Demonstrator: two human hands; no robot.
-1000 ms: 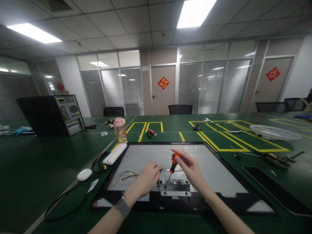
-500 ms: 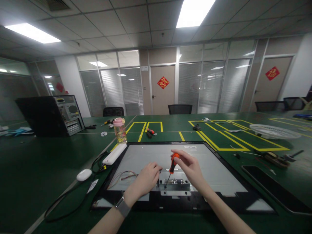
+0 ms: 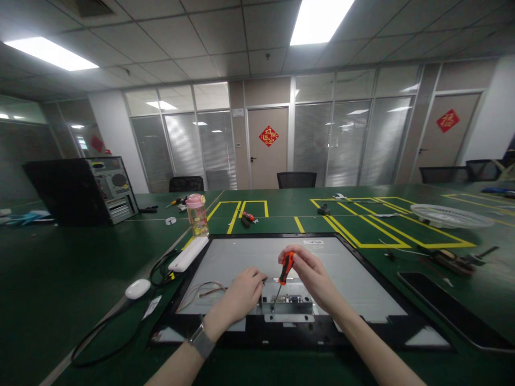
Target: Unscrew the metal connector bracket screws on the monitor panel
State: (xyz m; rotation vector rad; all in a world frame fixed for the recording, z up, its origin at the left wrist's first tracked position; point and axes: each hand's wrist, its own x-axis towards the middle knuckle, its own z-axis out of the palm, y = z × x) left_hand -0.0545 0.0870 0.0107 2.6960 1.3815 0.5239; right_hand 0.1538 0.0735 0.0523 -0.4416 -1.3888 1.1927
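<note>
A monitor panel [image 3: 362, 284] with a grey back and black frame lies flat before me. Near its lower middle sits a metal bracket [image 3: 295, 309] with a row of connector ports. My right hand [image 3: 311, 271] grips an orange and black screwdriver [image 3: 287, 267] by its handle. The shaft slants down, its tip at the left part of the bracket. My left hand [image 3: 244, 292] rests at the bracket's left side, fingers bent together near its upper left corner; whatever they may pinch is hidden. Thin wires [image 3: 209, 288] lie on the panel left of that hand.
Left of the panel are a white power strip [image 3: 189, 255], a white mouse [image 3: 137, 289] and black cables. A pink-lidded bottle [image 3: 197, 215] stands behind them, a computer case [image 3: 76, 190] farther left. Right lie a phone-like black slab [image 3: 446, 305], a tool [image 3: 454, 261] and a white oval basket [image 3: 450, 215].
My right hand and the screwdriver handle have shifted very slightly left, with the fingers turned a little around the handle. My left hand stays in place.
</note>
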